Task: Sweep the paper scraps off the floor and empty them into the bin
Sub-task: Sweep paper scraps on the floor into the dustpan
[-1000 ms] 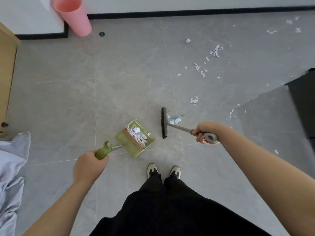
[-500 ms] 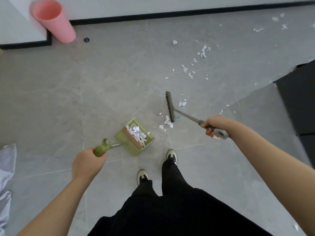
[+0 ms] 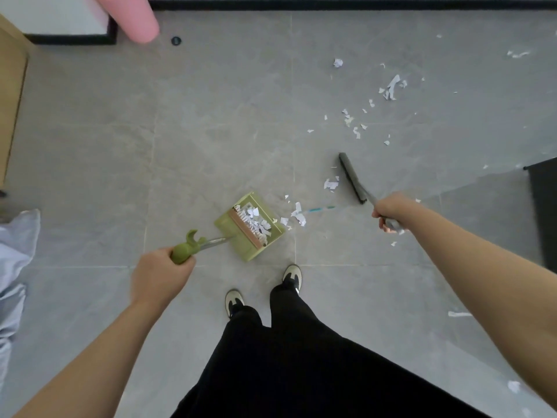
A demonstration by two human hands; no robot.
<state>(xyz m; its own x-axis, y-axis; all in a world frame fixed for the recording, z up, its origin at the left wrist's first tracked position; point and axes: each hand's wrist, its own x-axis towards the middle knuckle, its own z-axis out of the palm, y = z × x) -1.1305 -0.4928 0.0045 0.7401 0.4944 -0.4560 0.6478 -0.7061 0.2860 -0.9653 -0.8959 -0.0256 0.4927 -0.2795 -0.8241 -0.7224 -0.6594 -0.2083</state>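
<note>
My left hand (image 3: 161, 274) grips the green handle of a green dustpan (image 3: 249, 226) that rests on the grey floor and holds several white paper scraps. My right hand (image 3: 391, 210) grips the grey handle of a dark broom (image 3: 352, 177), whose head lies to the right of the pan. A few scraps (image 3: 297, 217) and a thin blue strip lie between the pan's mouth and the broom. More paper scraps (image 3: 391, 87) are strewn farther back on the right. The pink bin (image 3: 132, 16) stands at the top left by the wall.
My two shoes (image 3: 262, 289) stand just behind the dustpan. A wooden cabinet side (image 3: 10, 95) is at the left edge, pale cloth (image 3: 13, 267) lies at the lower left, and dark furniture (image 3: 544, 206) is at the right edge. A small dark round floor fitting (image 3: 176, 41) sits near the bin.
The broom head has swung to the right, away from the dustpan, leaving scraps between them. The dustpan and my left hand stay in place. My feet have shifted.
</note>
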